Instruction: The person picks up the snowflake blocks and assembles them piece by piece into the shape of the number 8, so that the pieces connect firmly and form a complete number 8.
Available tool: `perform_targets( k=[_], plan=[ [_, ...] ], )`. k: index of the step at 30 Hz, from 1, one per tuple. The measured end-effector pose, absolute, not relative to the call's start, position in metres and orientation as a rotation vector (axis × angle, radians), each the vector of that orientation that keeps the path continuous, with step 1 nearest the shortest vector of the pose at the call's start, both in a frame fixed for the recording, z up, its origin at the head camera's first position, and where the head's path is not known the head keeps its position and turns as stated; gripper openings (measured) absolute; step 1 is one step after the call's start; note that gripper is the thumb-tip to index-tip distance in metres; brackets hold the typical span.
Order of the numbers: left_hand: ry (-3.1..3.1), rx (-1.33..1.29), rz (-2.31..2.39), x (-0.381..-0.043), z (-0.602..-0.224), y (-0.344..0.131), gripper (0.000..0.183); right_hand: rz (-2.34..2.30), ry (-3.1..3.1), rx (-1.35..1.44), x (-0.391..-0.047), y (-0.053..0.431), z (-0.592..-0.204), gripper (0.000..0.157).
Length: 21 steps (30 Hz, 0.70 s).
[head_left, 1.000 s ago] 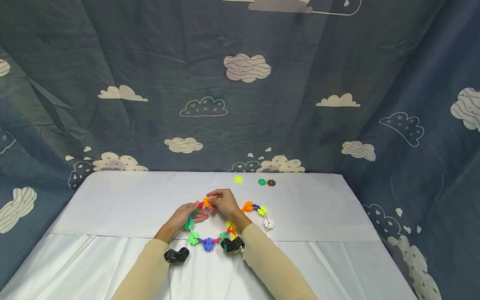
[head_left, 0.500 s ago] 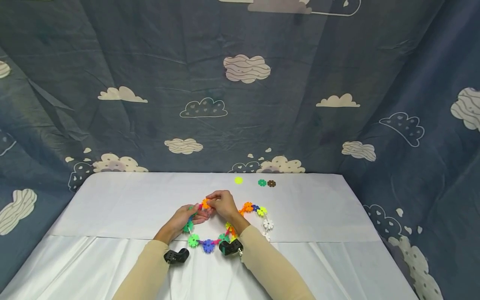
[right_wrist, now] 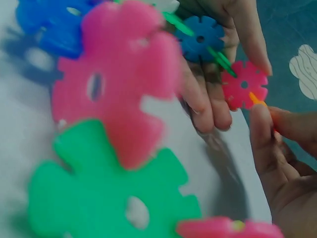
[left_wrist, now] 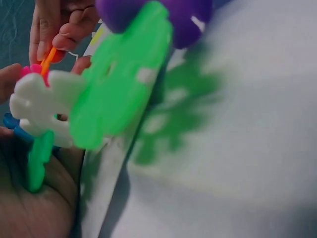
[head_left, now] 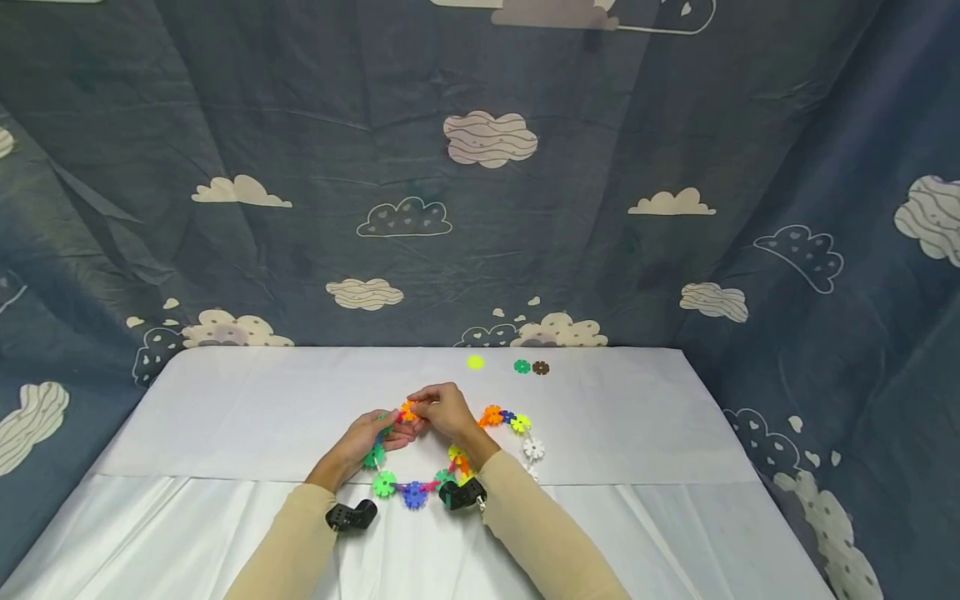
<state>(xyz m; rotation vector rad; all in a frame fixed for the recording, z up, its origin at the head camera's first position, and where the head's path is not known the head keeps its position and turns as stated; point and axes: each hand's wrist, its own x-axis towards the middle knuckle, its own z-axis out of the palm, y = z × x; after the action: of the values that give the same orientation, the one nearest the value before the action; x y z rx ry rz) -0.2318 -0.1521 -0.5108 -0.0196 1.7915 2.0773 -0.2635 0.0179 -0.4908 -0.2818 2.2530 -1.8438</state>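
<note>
A chain of colourful flower-shaped plastic discs curves between the hands, with a light green disc (head_left: 384, 483) and a purple-blue disc (head_left: 414, 495) at its near side. My left hand (head_left: 362, 443) holds the chain near its far end, thumb at the edge of a pink disc (right_wrist: 237, 92) and fingers behind it. Between thumb and fingers my right hand (head_left: 447, 414) pinches an orange disc (head_left: 408, 411), whose edge meets the pink one's rim. A blue disc (right_wrist: 200, 39) and a white disc (left_wrist: 37, 106) belong to the same chain, by the left palm.
The chain continues right behind the right forearm to another orange disc (head_left: 492, 416) and a white disc (head_left: 533, 450). Loose discs lie near the far table edge: yellow (head_left: 476, 362), green (head_left: 522, 367) and brown (head_left: 541, 367). A cloud-printed curtain (head_left: 540, 250) hangs behind the white table (head_left: 247, 400).
The head view has shifted slightly. Both hands keep their hold, the right still pinching the orange disc against the pink one; otherwise little differs.
</note>
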Motion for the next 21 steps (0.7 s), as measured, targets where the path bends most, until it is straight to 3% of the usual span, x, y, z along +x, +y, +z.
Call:
perform_targets(
  k=[8, 15, 21],
  plan=[
    [1.764, -0.03, 2.051, -0.233, -0.504, -0.153, 0.038, -1.724, 2.214, -0.339, -0.25, 0.027, -0.46, 0.024],
    [1.805, -0.17, 2.028, -0.236, -0.507, -0.148, 0.024, -1.645, 2.245, -0.411, -0.269, 0.038, -0.482, 0.027],
    [1.96, -0.221, 1.931, -0.239, -0.508, -0.146, 0.026, -1.668, 2.403, -0.233, -0.296, 0.095, -0.468, 0.029]
  ],
)
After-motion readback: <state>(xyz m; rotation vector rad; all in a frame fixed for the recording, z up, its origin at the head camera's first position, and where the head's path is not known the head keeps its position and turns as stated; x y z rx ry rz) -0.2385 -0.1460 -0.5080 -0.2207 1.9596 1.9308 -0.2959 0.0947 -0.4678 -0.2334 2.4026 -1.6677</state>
